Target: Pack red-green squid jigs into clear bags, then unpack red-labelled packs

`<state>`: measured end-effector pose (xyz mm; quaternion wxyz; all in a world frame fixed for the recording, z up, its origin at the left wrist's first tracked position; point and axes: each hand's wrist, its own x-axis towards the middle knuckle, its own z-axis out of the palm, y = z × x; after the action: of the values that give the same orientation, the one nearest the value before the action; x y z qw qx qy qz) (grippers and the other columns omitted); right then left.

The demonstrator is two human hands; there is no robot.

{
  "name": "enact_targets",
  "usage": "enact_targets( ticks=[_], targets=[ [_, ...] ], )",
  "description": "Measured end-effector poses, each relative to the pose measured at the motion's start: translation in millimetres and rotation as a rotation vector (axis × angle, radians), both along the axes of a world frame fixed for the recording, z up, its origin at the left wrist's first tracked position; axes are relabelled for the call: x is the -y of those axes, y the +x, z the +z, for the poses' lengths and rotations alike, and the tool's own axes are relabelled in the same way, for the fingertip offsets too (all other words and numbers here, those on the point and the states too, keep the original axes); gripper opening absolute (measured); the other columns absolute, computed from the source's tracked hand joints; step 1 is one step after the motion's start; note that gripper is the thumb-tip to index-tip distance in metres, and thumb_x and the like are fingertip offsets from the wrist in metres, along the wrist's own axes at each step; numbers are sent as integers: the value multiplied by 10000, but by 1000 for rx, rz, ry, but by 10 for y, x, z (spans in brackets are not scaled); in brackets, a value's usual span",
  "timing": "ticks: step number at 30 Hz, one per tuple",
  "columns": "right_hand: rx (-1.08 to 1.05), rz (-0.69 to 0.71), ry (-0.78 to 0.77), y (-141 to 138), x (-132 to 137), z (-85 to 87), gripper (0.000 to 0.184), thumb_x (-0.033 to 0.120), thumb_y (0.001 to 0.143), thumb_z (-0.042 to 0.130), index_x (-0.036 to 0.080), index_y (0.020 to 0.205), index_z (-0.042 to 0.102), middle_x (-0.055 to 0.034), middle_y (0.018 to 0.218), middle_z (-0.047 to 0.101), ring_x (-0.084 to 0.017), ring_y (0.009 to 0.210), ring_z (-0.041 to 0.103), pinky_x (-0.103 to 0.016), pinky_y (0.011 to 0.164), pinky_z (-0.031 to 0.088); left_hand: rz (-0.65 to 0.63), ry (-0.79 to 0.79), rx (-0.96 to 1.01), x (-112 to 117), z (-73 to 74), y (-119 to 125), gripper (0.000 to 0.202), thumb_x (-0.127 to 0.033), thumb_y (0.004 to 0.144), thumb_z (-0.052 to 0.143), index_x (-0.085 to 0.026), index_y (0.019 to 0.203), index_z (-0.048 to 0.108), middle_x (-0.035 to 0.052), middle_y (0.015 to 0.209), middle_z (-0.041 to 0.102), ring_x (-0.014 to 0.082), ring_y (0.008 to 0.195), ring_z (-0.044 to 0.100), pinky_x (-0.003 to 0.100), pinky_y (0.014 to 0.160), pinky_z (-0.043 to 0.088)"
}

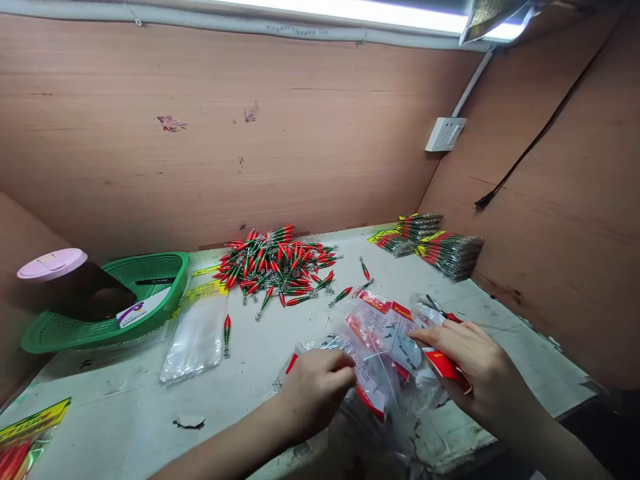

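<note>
My left hand (pixel 316 388) is closed, its fingers curled at the near edge of a loose heap of clear plastic packets with red-and-white cards (pixel 373 327). What it pinches, if anything, is hidden. My right hand (pixel 475 363) is at the heap's right side, its fingers bent over a red-edged card packet (pixel 443 365) that shows beneath the palm. Just beyond that hand lies a tool with red-and-black handles (pixel 445 310), partly covered by plastic. Farther back is a pile of red-and-green squid jigs (pixel 277 263), with several single ones lying around it.
At left, a green basket (pixel 181 273) holds a dark container with a pink lid (pixel 53 264). Beside it lie clear bags with yellow headers (pixel 193 337). Bundles of packed jigs (pixel 450 253) rest at the back right. A yellow-topped packet (pixel 33 433) lies front left. Wooden walls enclose the table.
</note>
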<state>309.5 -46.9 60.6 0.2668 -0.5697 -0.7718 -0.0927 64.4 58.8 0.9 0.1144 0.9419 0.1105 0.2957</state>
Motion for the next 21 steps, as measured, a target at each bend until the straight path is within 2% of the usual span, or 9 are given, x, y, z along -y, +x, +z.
enact_targets(
  ticks=[3,6,9,11,14,18,21],
  targets=[
    [-97,22,-46,-7,41,53,227,206,883,467,216,1051,619,-53,918,703,-203,809,622,-355,799,431,53,-423,133,-54,256,-164,172,-148,921,399,-198,913,563,48,811,654,136,688,593,242,609,437],
    [-214,116,-150,-184,26,89,205,231,891,488,221,1021,646,-53,892,708,-188,790,641,-328,796,475,101,-844,372,-96,389,-268,130,-302,923,475,-206,878,551,21,763,591,132,649,525,239,603,427],
    [-329,195,-281,-435,-36,112,230,321,903,522,207,1040,667,-70,908,720,-188,820,661,-300,776,504,-59,-1101,698,-168,375,-271,280,-404,814,648,-205,711,480,-8,710,540,122,632,472,223,595,405],
    [-398,190,-398,-575,-83,132,309,403,889,540,198,1083,667,-89,988,720,-210,911,664,-309,808,512,-197,-1172,788,-225,334,-250,362,-390,771,704,-194,637,430,-20,669,504,104,589,427,206,555,369],
    [-476,139,-609,-694,-133,177,406,504,846,555,200,1089,670,-105,1044,703,-246,977,642,-347,844,507,-334,-1198,780,-286,300,-234,369,-352,794,692,-185,615,415,-23,666,479,90,563,397,197,521,334],
    [-532,92,-863,-717,-150,242,422,562,818,538,198,985,672,-94,917,666,-227,848,620,-324,746,512,-379,-1135,743,-326,300,-249,361,-343,827,663,-182,614,420,-17,677,481,88,571,401,198,518,326],
    [-585,120,-933,-700,-153,247,381,548,830,531,199,922,652,-74,904,627,-198,830,590,-277,710,493,-385,-1116,724,-356,299,-264,361,-348,824,666,-183,608,428,-11,676,498,98,585,430,207,527,342]
  ],
)
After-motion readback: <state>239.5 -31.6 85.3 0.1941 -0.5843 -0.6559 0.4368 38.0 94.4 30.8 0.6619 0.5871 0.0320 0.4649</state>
